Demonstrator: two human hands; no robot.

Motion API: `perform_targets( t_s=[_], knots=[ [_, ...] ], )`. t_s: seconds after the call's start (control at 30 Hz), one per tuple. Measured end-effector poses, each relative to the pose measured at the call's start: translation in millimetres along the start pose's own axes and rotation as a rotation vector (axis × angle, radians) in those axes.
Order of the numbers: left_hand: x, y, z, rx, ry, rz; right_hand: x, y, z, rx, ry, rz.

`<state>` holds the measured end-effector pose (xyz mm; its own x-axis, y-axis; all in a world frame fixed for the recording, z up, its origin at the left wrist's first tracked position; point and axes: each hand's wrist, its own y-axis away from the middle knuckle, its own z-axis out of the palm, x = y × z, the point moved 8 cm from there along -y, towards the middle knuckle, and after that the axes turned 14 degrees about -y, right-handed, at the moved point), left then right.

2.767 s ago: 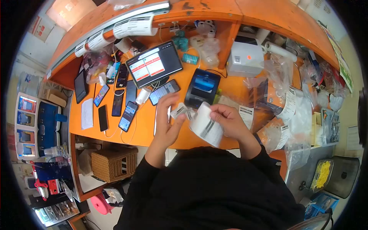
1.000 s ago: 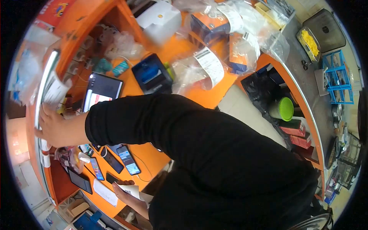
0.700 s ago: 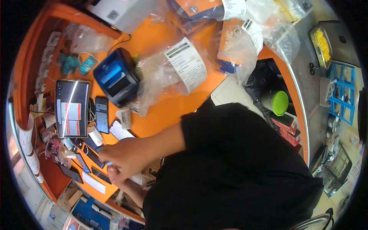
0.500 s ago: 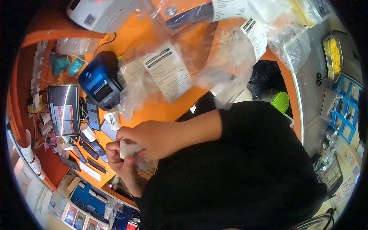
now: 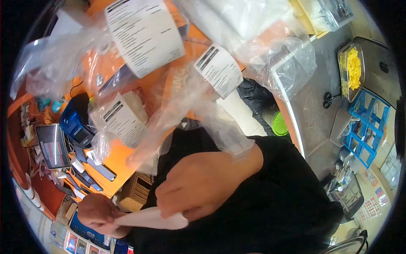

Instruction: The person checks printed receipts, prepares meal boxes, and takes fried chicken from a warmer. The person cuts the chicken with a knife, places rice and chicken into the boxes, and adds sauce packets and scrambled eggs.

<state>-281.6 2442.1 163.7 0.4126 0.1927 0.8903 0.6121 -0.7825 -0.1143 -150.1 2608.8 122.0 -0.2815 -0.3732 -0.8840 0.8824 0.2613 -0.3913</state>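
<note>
Bench [image 5: 114, 165]: seen at 8 o'clock, with the printer [image 5: 76, 122] borne at 9.
Bags [image 5: 186, 103]: spread from 10 to 1 o'clock, printed labels [image 5: 146, 42] carried on them.
Basket [image 5: 134, 192]: seen between 7 and 8 o'clock.
Right hand [image 5: 207, 184]: placed at 6 o'clock, strip [image 5: 148, 219] pinched in a narrow grip, wrist overlapped by plastic.
Left hand [image 5: 98, 213]: placed at 8 o'clock, the other end held in a curled grip.
Strip: white, stretched between the hands at 7 o'clock.

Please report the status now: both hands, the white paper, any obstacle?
Left hand and right hand closed on white paper, one toward each end. Clear plastic overlaps right wrist in view; contact unclear.
</note>
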Motion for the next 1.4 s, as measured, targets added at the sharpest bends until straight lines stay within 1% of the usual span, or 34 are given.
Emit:
perform_targets(
  t_s=[0.03,0.1,0.2,0.23,0.3,0.33,0.37,0.4,0.43,0.53,0.57,0.67,0.7,0.77,0.8,0.87,0.9,0.93,1.0,1.03,1.1,1.2,1.23,1.33,1.4],
  knots=[
    [4.8,-6.6,6.8,-0.125,0.152,0.099,-3.8,6.2,-6.9,0.02,0.009,-0.062],
    [-3.2,-0.8,15.6,-0.766,0.307,0.211,-6.8,20.9,-20.5,0.065,0.026,-0.182],
    [-17.0,8.3,24.4,-1.186,0.48,0.099,-0.6,41.6,-39.9,0.165,-0.04,-0.249],
    [-20.1,-0.9,32.2,-1.18,0.487,0.044,2.9,45.2,-47.4,0.193,-0.073,-0.216],
    [-20.9,-33.0,49.8,-1.006,0.361,0.067,6.4,49.6,-64.2,0.227,-0.128,-0.165],
    [-15.5,-51.5,61.3,-0.834,0.225,0.143,6.7,51.1,-72.1,0.272,-0.053,-0.134],
    [-2.5,-68.6,75.9,-0.575,0.065,0.181,5.4,52.5,-78.7,0.307,0.025,-0.111],
    [9.7,-81.6,88.0,-0.319,-0.112,0.174,2.3,52.5,-88.2,0.341,0.103,-0.091],
    [12.2,-91.3,102.9,-0.469,-0.17,0.164,-3.1,48.7,-98.9,0.328,0.106,-0.022],
    [19.4,-100.1,133.3,-0.513,-0.301,0.146,-6.8,47.8,-107.5,0.234,0.238,0.16],
    [15.6,-96.5,142.1,-0.533,-0.291,0.134,-9.9,44.3,-110.0,0.234,0.304,0.104],
    [21.5,-107.9,153.1,-0.546,-0.26,0.147,-3.7,37.8,-104.1,0.058,0.437,0.221],
    [24.6,-114.4,152.5,-0.542,-0.251,0.159,-3.2,36.9,-106.4,0.048,0.439,0.227],
    [21.8,-128.2,136.5,-0.432,-0.207,0.032,-2.0,35.8,-113.0,0.024,0.443,0.238],
    [18.6,-132.5,127.8,-0.376,-0.183,-0.033,-7.9,36.0,-122.0,0.063,0.416,0.19],
    [-4.6,-131.8,94.4,-0.158,-0.31,-0.193,-21.6,43.1,-142.2,0.137,0.353,0.096],
    [-19.9,-131.2,81.9,-0.089,-0.469,-0.311,-15.8,69.8,-165.7,0.502,0.3,0.074],
    [-36.0,-130.3,70.0,-0.026,-0.628,-0.435,-11.3,90.7,-195.5,0.785,0.338,0.11],
    [-53.8,-133.3,55.8,0.129,-0.713,-0.408,-1.6,146.8,-241.1,1.383,0.293,0.144],
    [-54.1,-139.6,55.2,0.189,-0.706,-0.341,-7.4,141.3,-262.8,1.444,0.5,0.172],
    [-50.8,-152.7,53.5,0.314,-0.696,-0.202,27.4,168.0,-302.0,1.469,0.37,0.062],
    [-46.3,-174.3,62.5,0.246,-0.711,0.016,59.7,175.3,-319.3,1.476,0.595,0.224],
    [-52.5,-179.3,66.2,0.13,-0.802,-0.015,57.9,176.2,-318.2,1.502,0.672,0.037],
    [-63.7,-188.7,76.1,0.165,-0.536,-0.013,60.3,179.1,-311.8,1.548,0.775,0.007],
    [-67.1,-193.2,80.1,0.159,-0.451,-0.043,65.2,184.3,-310.7,1.535,0.83,0.063]
  ],
)
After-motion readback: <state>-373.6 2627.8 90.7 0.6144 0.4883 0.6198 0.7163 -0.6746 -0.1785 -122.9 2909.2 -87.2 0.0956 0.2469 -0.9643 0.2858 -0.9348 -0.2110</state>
